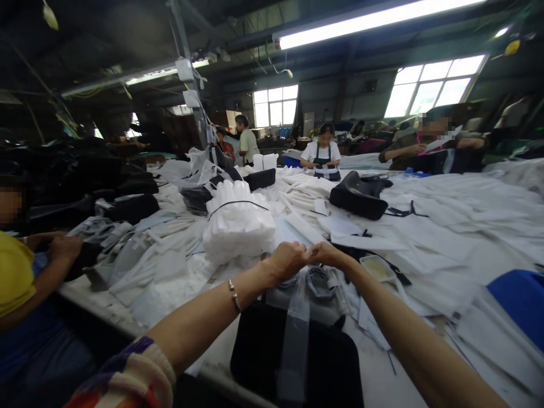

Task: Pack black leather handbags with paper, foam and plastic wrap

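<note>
My left hand and my right hand meet knuckle to knuckle over the table, both with curled fingers. Between them they pinch the upper end of a translucent plastic strip. The strip hangs down across a black, round-cornered case at the table's near edge. Just beneath my hands lies a grey coil of strap or tubing with clear plastic beside it. What exactly my fingertips grip is partly hidden.
A banded stack of white foam sheets stands left of my hands. Black moulded pieces lie farther back among loose white sheets. A blue bin is at right. A person in yellow works at left; others work across the table.
</note>
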A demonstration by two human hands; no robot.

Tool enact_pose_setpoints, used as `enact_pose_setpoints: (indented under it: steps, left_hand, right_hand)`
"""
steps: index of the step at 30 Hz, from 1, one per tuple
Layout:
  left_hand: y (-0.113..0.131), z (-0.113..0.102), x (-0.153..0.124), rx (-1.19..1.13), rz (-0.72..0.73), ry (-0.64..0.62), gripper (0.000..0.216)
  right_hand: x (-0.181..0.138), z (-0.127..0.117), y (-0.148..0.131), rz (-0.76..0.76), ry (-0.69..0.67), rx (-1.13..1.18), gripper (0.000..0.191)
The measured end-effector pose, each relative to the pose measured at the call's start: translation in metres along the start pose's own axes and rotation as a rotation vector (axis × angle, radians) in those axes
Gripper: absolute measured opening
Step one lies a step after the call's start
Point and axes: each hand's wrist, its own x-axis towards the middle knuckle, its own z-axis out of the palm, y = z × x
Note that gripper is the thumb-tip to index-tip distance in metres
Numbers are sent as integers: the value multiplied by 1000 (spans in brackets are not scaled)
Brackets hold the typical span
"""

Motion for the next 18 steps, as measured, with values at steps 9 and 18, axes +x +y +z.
enact_pose_setpoints:
  steps: [9,18]
  left_hand:
    - [26,16,-36,-380,-318,271,16]
    - [35,42,-41,-1872,-892,146,49]
  right_hand:
    - [-59,10,-63,-84,170,-284,14]
    - [-72,44,-47,-76,500,-314,20]
